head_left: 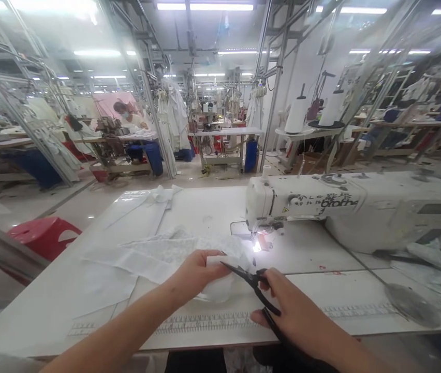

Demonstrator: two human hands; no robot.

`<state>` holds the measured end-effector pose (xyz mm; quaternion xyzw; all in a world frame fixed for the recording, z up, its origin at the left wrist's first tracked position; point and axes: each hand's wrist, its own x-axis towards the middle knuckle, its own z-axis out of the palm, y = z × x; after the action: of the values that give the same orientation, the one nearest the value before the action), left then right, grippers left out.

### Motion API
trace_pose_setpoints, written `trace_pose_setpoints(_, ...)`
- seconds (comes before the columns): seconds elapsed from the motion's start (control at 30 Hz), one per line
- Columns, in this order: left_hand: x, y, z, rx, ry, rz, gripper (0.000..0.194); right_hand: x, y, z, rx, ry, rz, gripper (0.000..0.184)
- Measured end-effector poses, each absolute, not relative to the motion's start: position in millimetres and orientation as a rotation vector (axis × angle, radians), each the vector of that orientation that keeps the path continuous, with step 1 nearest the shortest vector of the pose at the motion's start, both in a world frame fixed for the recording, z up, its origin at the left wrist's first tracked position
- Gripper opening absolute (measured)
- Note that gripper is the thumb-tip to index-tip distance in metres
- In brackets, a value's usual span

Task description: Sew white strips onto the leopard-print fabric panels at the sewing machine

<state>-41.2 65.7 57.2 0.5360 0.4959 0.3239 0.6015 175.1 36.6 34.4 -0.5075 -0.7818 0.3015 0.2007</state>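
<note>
My left hand (201, 272) pinches the edge of a piece of white fabric (216, 290), thumb and fingers pressed together on it. A pair of black-handled scissors (257, 290) is in my right hand (282, 305), its fingers around the handles. The scissors' tip points left and meets the fabric beside my left thumb. More of the white cloth (146, 259) lies spread to the left on the table. Just beyond my hands is the lit needle area of a white sewing machine (298, 199).
A printed ruler strip (201, 322) runs along the front of the white table (42, 311). Crumpled pale fabric (434, 269) lies at the right, near a round metal plate (412, 305). A red stool (44, 238) stands left. Thread cones (295, 116) and another worker (129, 116) are farther back.
</note>
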Motion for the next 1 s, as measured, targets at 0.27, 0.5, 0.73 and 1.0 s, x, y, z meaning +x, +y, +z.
trace_pose_setpoints(0.27, -31.8, 56.6, 47.2, 1.107, 1.036, 0.681, 0.023, 183.4, 22.9, 11.4, -1.530, -2.184, 0.750, 0.024)
trace_pose_setpoints(0.5, -36.3, 70.3, 35.1, 0.900, 0.858, 0.599, 0.021, 195.2, 32.0, 12.4, -1.433, -1.924, 0.867, 0.018)
trace_pose_setpoints(0.73, -36.5, 70.5, 24.4, 0.946, 0.824, 0.683, 0.028, 156.4, 48.0, 28.8, -1.082, -1.894, 0.753, 0.016)
trace_pose_setpoints(1.0, -32.2, 68.6, 16.9, 1.011, 0.959, 0.673, 0.020, 141.7, 49.9, 7.3, -1.050, -1.840, 0.689, 0.014)
